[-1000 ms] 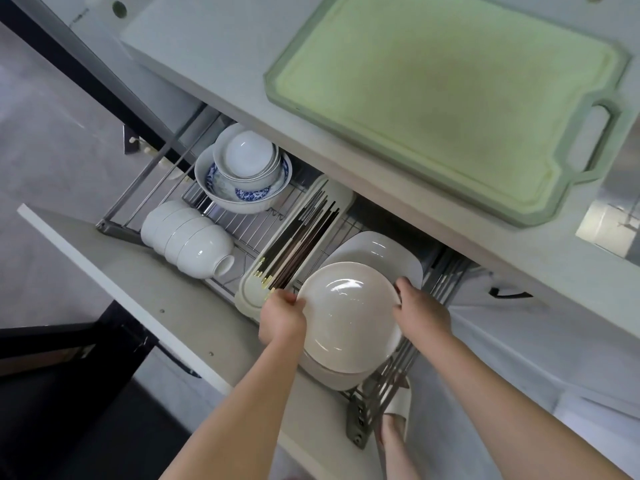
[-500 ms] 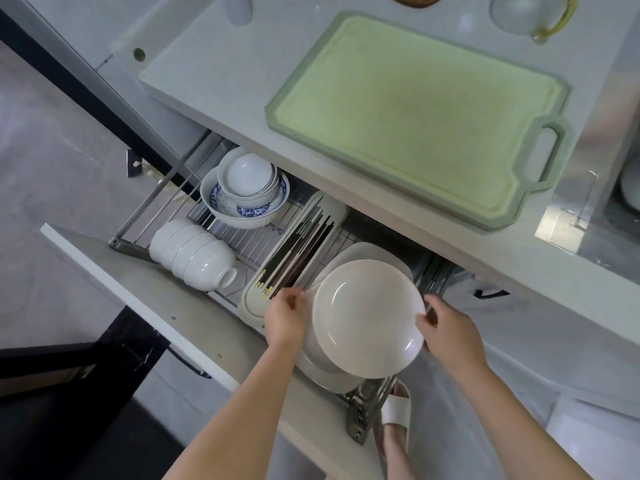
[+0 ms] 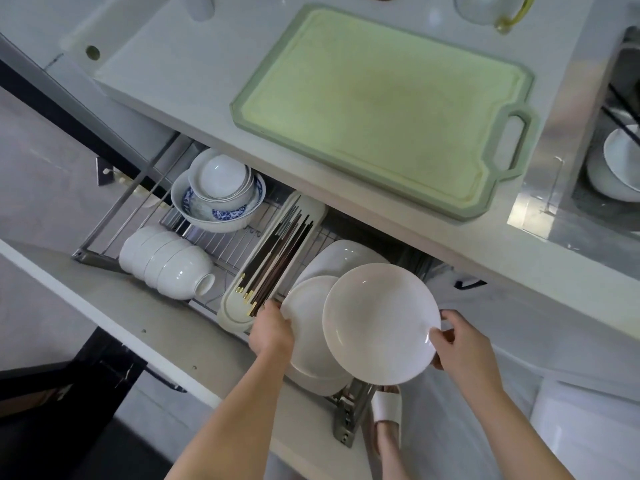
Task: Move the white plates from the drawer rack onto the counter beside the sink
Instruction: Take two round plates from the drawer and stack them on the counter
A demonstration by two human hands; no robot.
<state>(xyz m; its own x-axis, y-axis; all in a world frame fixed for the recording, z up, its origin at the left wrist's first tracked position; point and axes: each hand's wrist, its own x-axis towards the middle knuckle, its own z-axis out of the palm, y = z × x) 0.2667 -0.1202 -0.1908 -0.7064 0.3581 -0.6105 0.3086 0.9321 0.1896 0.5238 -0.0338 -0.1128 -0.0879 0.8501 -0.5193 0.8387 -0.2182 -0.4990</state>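
- The counter point(image 3: 214, 84) runs well above and beyond both hands, with a green cutting board point(image 3: 377, 109) lying flat on it; the sink point(image 3: 602, 188) sits up and to the right of the right hand, with white bowls inside.
- The drawer rack point(image 3: 149, 216) stands pulled open below the counter edge, up and to the left of the left hand. It holds a row of white bowls on their sides point(image 3: 166, 268), a blue-patterned bowl with smaller bowls nested in it point(image 3: 218, 195), and a chopstick tray point(image 3: 273, 261) just above the left hand.
- The lifted plate point(image 3: 381, 323) — round and white — is tilted toward the camera, between the two hands and clear of the rack.
- The stacked plates point(image 3: 308, 320) remaining in the rack lie just right of the left hand, partly behind the lifted plate.
- The right hand point(image 3: 460, 344) pinches the lifted plate's lower right rim, thumb on the face, fingers curled behind.
- The left hand point(image 3: 272, 332) is curled against the left rim of the stacked plates — fingers touching the edge; whether it truly grips them I cannot tell.
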